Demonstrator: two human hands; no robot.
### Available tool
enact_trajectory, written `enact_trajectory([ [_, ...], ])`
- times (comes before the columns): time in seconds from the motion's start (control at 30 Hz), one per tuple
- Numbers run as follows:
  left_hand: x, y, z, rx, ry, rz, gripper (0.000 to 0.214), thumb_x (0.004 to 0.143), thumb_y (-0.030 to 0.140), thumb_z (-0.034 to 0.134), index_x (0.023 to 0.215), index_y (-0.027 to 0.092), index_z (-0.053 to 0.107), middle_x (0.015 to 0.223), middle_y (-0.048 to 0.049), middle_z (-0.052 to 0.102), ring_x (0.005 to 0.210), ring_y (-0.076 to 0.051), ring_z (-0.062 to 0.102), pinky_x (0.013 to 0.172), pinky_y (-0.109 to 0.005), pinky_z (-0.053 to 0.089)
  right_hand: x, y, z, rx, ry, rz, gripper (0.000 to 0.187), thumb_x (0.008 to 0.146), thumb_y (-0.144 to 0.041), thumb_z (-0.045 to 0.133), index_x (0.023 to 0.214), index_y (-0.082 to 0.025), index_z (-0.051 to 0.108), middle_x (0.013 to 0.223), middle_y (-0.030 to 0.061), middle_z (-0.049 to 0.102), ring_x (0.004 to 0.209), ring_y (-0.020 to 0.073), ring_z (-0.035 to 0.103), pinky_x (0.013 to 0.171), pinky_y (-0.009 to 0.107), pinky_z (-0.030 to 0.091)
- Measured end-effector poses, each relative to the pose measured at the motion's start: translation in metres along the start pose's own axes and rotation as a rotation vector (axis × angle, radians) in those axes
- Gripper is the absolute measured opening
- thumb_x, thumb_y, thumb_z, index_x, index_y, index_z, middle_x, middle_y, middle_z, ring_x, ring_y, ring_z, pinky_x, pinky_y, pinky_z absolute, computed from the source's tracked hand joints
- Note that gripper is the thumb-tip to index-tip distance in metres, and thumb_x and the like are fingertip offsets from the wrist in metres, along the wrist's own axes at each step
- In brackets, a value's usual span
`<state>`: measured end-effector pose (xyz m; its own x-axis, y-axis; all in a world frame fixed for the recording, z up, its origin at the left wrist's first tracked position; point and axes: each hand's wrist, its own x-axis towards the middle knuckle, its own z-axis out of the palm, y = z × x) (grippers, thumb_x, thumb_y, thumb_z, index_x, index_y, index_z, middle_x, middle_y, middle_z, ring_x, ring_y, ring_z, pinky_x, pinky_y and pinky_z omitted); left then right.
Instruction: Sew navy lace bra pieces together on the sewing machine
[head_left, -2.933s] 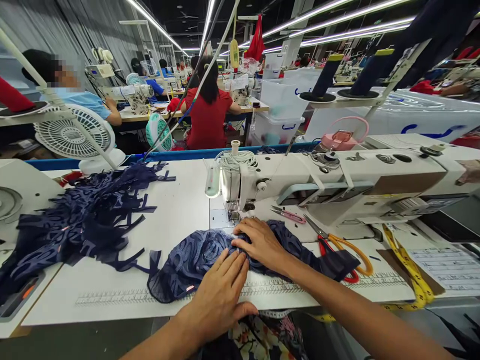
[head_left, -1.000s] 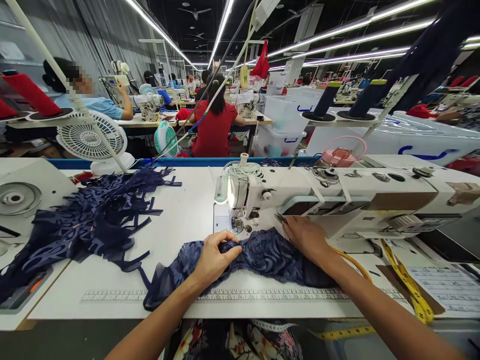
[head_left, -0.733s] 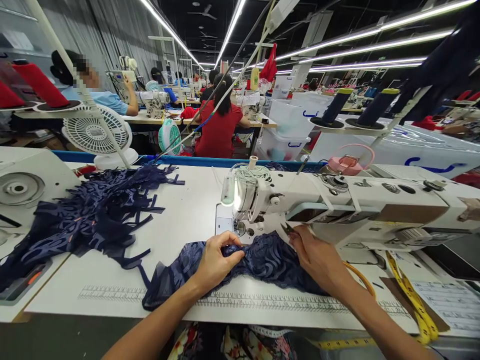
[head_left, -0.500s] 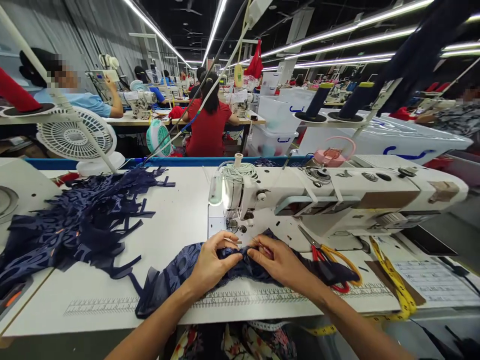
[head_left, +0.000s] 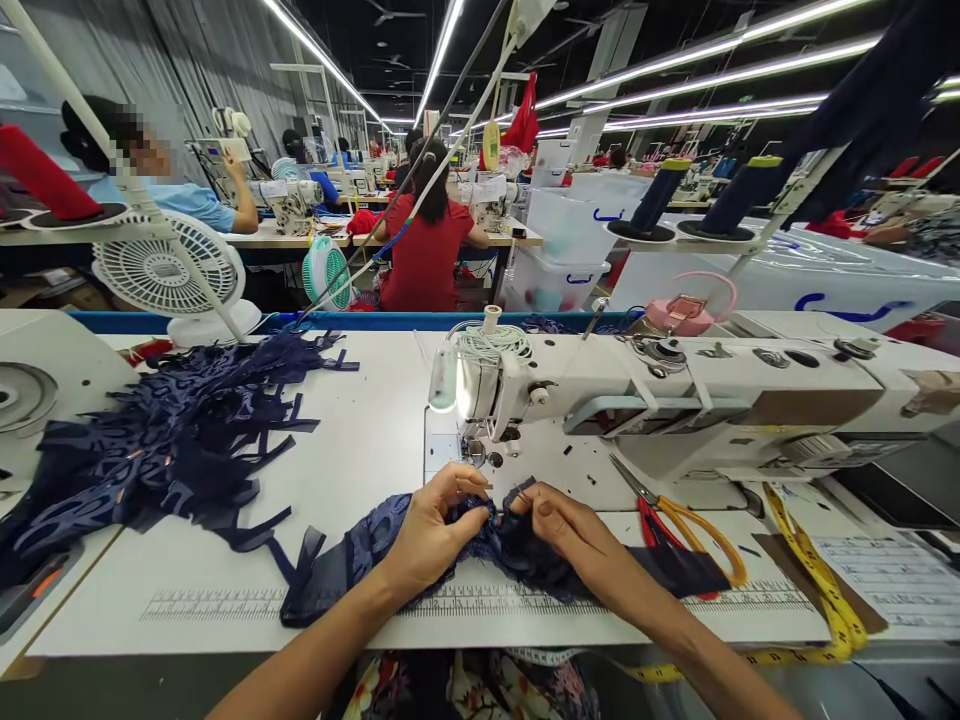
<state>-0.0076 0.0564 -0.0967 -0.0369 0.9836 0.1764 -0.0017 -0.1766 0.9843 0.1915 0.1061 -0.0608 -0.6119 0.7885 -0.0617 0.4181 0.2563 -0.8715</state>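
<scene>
A navy lace garment piece (head_left: 360, 550) lies across the table edge, over the printed ruler, in front of the sewing machine (head_left: 675, 390). My left hand (head_left: 442, 525) pinches its gathered middle between thumb and fingers. Just to the right, my right hand (head_left: 566, 525) grips another fold of the same piece, its fingertips close together at the top edge. Between the hands the fabric is bunched. Its right end stretches under my right wrist onto the scissors (head_left: 694, 535) with orange and red handles. Both hands are just in front of the needle area.
A heap of navy lace pieces (head_left: 172, 440) with loose straps covers the left of the table. A yellow tape measure (head_left: 817, 580) hangs over the right front edge beside a paper sheet (head_left: 877, 575). A white fan (head_left: 169, 265) stands behind; co-workers sit farther back.
My right hand has shifted slightly right and changed its grip, raising a fold of fabric. The gap between my hands is wider. The whole view has shifted a little.
</scene>
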Motion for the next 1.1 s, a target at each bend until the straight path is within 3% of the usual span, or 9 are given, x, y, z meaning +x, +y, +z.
enact_trajectory([
  [0.17, -0.003, -0.003, 0.000, 0.021, -0.061, 0.019, 0.026, 0.083, 0.015, 0.059, 0.107, 0.021, 0.054, 0.092, -0.0013, 0.062, 0.091, -0.014, 0.061, 0.087, -0.027, 0.046, -0.001, -0.005, -0.011, -0.202, -0.098, 0.018, 0.044, 0.097, -0.056, 0.034, 0.084, -0.022, 0.058, 0.072, -0.0018, 0.054, 0.063, 0.0131, 0.044, 0.059, 0.025, 0.032],
  [0.4, -0.004, -0.003, 0.000, 0.003, -0.116, 0.023, 0.028, 0.083, 0.011, 0.059, 0.109, 0.021, 0.053, 0.092, -0.0004, 0.060, 0.089, -0.012, 0.060, 0.083, -0.025, 0.046, 0.004, -0.007, -0.002, -0.179, -0.139, -0.028, 0.044, 0.098, -0.051, 0.033, 0.078, -0.020, 0.057, 0.072, -0.0013, 0.056, 0.066, 0.0132, 0.048, 0.062, 0.025, 0.035],
  [0.6, -0.005, -0.003, 0.000, -0.028, -0.146, 0.038, 0.029, 0.084, 0.010, 0.059, 0.109, 0.021, 0.052, 0.092, -0.0003, 0.060, 0.090, -0.012, 0.060, 0.085, -0.026, 0.046, 0.008, -0.006, -0.007, -0.221, -0.124, -0.025, 0.044, 0.099, -0.046, 0.035, 0.071, -0.019, 0.056, 0.064, -0.0026, 0.053, 0.062, 0.0121, 0.047, 0.060, 0.024, 0.032],
  [0.73, -0.004, -0.003, 0.000, -0.041, -0.157, 0.035, 0.030, 0.085, 0.010, 0.059, 0.111, 0.022, 0.052, 0.090, 0.0002, 0.060, 0.090, -0.012, 0.059, 0.085, -0.026, 0.045, 0.008, -0.007, -0.011, -0.257, -0.114, -0.010, 0.042, 0.100, -0.048, 0.034, 0.079, -0.020, 0.056, 0.066, -0.0030, 0.051, 0.063, 0.0121, 0.045, 0.059, 0.024, 0.030],
  [0.9, -0.003, -0.004, 0.000, -0.057, -0.168, 0.011, 0.031, 0.085, 0.011, 0.059, 0.113, 0.021, 0.051, 0.095, -0.0013, 0.059, 0.092, -0.013, 0.059, 0.085, -0.027, 0.045, 0.004, -0.011, -0.005, -0.359, -0.147, -0.035, 0.045, 0.100, -0.051, 0.031, 0.070, -0.020, 0.044, 0.059, -0.0052, 0.041, 0.056, 0.0106, 0.037, 0.055, 0.025, 0.024],
  [1.0, -0.003, -0.004, 0.000, -0.052, -0.163, -0.005, 0.031, 0.085, 0.012, 0.059, 0.113, 0.021, 0.050, 0.093, -0.0009, 0.061, 0.090, -0.013, 0.060, 0.085, -0.026, 0.045, 0.006, -0.007, -0.003, -0.406, -0.099, -0.046, 0.047, 0.101, -0.051, 0.028, 0.070, -0.020, 0.046, 0.059, -0.0046, 0.046, 0.056, 0.0108, 0.042, 0.055, 0.024, 0.026],
  [1.1, -0.001, -0.005, 0.000, 0.036, -0.126, -0.032, 0.030, 0.085, 0.015, 0.059, 0.112, 0.021, 0.049, 0.090, -0.0001, 0.062, 0.086, -0.013, 0.061, 0.083, -0.026, 0.046, 0.018, 0.008, -0.009, -0.673, 0.089, -0.016, 0.044, 0.102, -0.047, 0.029, 0.080, -0.021, 0.056, 0.068, -0.0016, 0.061, 0.063, 0.0135, 0.056, 0.058, 0.024, 0.031],
])
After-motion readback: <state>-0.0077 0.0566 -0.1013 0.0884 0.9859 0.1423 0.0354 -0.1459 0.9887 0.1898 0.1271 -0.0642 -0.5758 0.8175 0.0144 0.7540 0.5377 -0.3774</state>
